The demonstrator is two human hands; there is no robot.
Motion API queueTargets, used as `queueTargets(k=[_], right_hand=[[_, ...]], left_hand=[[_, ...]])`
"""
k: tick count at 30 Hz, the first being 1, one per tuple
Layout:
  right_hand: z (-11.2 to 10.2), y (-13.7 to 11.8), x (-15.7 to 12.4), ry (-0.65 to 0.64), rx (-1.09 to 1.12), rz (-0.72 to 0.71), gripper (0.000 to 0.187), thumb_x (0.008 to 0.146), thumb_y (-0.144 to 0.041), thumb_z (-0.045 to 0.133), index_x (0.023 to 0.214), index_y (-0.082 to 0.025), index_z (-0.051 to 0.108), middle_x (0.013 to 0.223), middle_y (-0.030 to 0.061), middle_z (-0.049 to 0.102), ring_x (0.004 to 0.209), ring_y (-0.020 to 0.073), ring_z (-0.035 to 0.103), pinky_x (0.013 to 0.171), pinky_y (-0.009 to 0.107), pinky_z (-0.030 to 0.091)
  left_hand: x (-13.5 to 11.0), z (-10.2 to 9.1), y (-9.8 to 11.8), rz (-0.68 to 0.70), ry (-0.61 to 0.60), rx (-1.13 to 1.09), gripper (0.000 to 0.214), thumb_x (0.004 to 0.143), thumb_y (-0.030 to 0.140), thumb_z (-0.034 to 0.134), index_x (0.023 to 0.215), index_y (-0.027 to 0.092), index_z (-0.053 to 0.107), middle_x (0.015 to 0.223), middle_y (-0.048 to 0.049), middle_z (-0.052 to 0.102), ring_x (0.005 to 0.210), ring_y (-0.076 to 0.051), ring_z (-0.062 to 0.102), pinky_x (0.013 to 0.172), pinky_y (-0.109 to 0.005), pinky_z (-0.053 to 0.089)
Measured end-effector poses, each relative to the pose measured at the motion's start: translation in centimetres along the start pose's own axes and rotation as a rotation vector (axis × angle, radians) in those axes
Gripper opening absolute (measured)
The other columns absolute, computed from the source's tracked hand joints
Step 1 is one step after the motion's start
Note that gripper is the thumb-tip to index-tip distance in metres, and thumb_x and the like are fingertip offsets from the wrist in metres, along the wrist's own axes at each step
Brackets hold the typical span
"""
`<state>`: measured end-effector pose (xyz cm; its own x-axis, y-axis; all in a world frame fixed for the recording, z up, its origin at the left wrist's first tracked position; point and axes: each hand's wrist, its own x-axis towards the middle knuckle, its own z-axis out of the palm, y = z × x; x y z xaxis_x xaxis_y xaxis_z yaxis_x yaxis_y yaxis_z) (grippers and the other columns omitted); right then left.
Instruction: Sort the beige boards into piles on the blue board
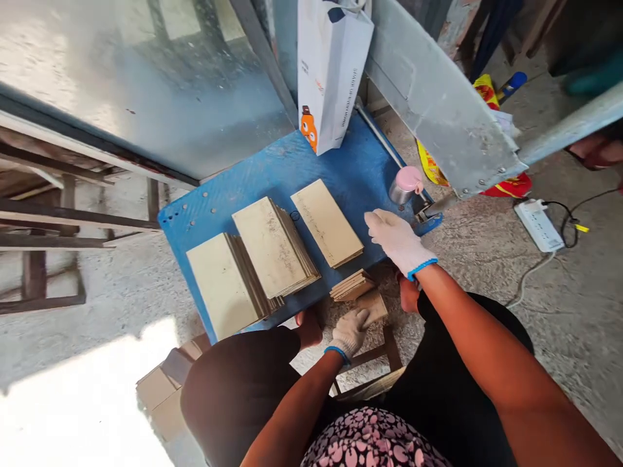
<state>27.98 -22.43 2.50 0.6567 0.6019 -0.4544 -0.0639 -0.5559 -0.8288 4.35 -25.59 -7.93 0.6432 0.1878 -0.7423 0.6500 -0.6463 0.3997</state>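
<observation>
The right fingers [382, 227] are kept open by a pink-capped can [405, 188], the left fingers [353, 331] closed on small tiles [363, 295].

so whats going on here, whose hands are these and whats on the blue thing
This view comes from a camera worn on a person's head, looking down at their hands. The right hand and left hand wear white knit gloves with blue cuffs. The blue board carries three stacks of thin beige rectangular slabs. The right hand hovers over the board's edge; the left touches a small pile of tan pieces, though I can't tell if it grips them. A metal can with a pink lid stands nearby.
</observation>
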Motion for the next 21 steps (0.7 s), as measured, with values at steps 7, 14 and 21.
queueTargets(k=[7,14,21], right_hand=[[-1.2,0.7,-0.6,-0.209,-0.495,-0.049,0.032,0.084,-0.051,0.05,0.067,-0.025,0.046,0.064,-0.0036,0.048,0.063,0.0155,0.041,0.063,0.028,0.032],[-0.7,2.4,-0.1,-0.224,-0.234,0.023,0.034,0.067,-0.054,0.073,0.08,-0.025,0.062,0.085,0.0047,0.068,0.087,0.0248,0.06,0.076,0.033,0.043],[0.2,0.9,-1.3,-0.424,0.105,0.066,0.039,0.078,-0.057,0.065,0.092,-0.021,0.069,0.091,0.0035,0.071,0.087,0.0207,0.063,0.078,0.033,0.049]], left_hand=[[1.1,-4.1,0.3,-0.104,-0.021,-0.309,0.032,0.086,0.023,0.051,0.112,0.023,0.071,0.097,-0.004,0.073,0.094,-0.022,0.067,0.077,-0.027,0.048],[-0.3,-15.0,-1.5,-0.076,-0.139,-0.839,0.014,0.06,0.02,0.076,0.072,0.014,0.074,0.052,0.0023,0.059,0.061,-0.015,0.059,0.058,-0.023,0.047],[-1.6,-23.9,-5.6,0.003,-0.092,-1.094,0.035,0.053,0.031,0.083,0.08,0.01,0.073,0.07,-0.0096,0.072,0.069,-0.022,0.067,0.063,-0.034,0.056]])
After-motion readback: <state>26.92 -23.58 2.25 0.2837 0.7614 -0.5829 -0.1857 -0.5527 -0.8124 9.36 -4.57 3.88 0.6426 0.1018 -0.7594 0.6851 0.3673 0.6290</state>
